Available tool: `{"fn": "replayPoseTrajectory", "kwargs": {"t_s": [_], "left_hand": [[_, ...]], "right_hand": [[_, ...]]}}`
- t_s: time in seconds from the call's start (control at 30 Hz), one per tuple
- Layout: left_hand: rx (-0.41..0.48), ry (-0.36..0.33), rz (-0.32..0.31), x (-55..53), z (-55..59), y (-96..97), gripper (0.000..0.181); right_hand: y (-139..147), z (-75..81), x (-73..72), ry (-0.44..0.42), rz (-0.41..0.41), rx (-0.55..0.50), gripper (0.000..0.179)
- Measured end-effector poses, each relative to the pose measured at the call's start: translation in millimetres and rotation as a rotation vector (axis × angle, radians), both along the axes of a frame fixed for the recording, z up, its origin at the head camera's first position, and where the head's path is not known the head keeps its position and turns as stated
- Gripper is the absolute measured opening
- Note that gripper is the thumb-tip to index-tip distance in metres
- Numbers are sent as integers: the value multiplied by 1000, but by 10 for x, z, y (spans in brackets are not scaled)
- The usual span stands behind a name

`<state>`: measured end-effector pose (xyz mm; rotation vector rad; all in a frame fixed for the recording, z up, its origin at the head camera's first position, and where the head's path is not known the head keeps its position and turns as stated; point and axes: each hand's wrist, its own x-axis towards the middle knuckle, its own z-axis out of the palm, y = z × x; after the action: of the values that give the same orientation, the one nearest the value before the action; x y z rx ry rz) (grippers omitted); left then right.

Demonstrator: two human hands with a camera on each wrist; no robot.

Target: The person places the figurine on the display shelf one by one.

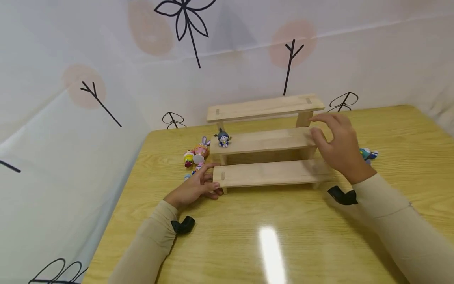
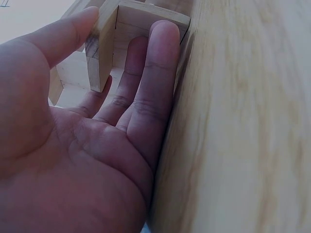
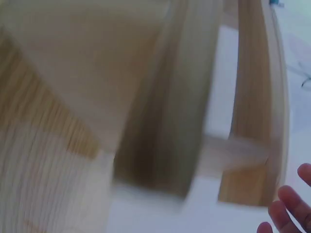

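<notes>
My left hand [image 1: 195, 187] is clamped on the left end of the bottom board [image 1: 266, 173], with the thumb to one side of the wood and the fingers to the other. My right hand [image 1: 337, 142] is raised beside the right end of the middle board [image 1: 269, 140], thumb and forefinger parted; I cannot tell whether they touch the wood, as the right wrist view is blurred.

Between my hands is the stand [image 1: 304, 119], with three stepped boards in all, the top board [image 1: 262, 107] farthest from me. It holds one blue figure [image 1: 223, 139], upright on the middle board, beyond my left hand.

Just past my left fingers, on the table [image 1: 227, 236], I count four more figures, partly hidden: a rabbit [image 1: 201, 153], a yellow figure [image 1: 188, 158], a small figure [image 1: 197, 169] and a blue piece [image 1: 187, 177] of another. Outside my right hand is at least one teal figure [image 1: 368, 153]. Each of my two sleeves [image 1: 145, 240] has a black mount [image 1: 183, 225] at its wrist. One patterned cloth [image 1: 234, 71] hangs beyond everything.
</notes>
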<state>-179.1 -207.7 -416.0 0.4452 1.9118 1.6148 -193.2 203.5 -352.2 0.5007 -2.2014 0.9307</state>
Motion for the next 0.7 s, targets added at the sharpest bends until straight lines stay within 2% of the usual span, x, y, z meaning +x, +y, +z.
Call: {"fn": "replayPoseTrajectory", "kwargs": {"t_s": [0.13, 0.27, 0.53, 0.7], "left_hand": [[-3, 0, -7, -3, 19, 13, 67], [-2, 0, 2, 1, 23, 4, 67], [8, -10, 4, -7, -5, -12, 68], [6, -3, -3, -22, -3, -1, 67]], "right_hand": [[170, 7, -44, -110, -78, -70, 31], [306, 8, -111, -189, -117, -101, 36], [594, -123, -234, -392, -163, -28, 44], [775, -206, -272, -480, -180, 27, 45]]}}
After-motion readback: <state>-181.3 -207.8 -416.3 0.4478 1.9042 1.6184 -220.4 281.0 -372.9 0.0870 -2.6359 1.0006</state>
